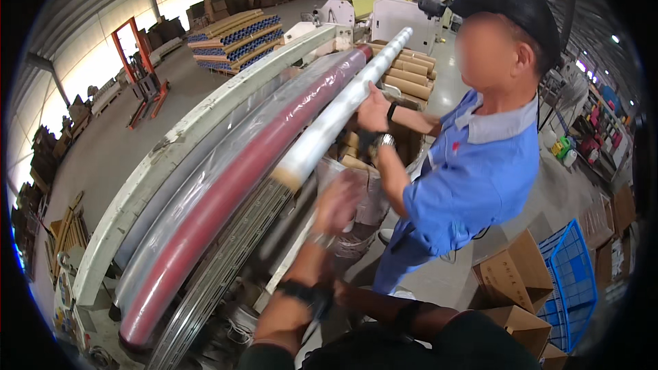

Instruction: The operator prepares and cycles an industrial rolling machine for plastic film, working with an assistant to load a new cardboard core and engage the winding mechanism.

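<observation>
My left hand (pixel 340 203) is raised in the middle, blurred, its fingers apart and holding nothing I can see. It is just below the near end of a white film roll (pixel 337 118), which has a brown cardboard core. My right forearm (pixel 384 305) crosses in from the right; its hand (pixel 337 293) is mostly hidden behind my left forearm. A co-worker in blue (pixel 473 171) supports the white roll with a hand (pixel 374 109); their other hand is partly hidden below it. Left of the white roll lies a long red roll (pixel 236 195) in clear film, across the machine.
A pale machine beam (pixel 171 140) curves along the left of the rolls. Metal rails (pixel 223 277) run beneath the white roll's near end. Cardboard tubes (pixel 409 75) are stacked beyond the co-worker's hands. Open cartons (pixel 514 270) and a blue crate (pixel 572 281) stand lower right.
</observation>
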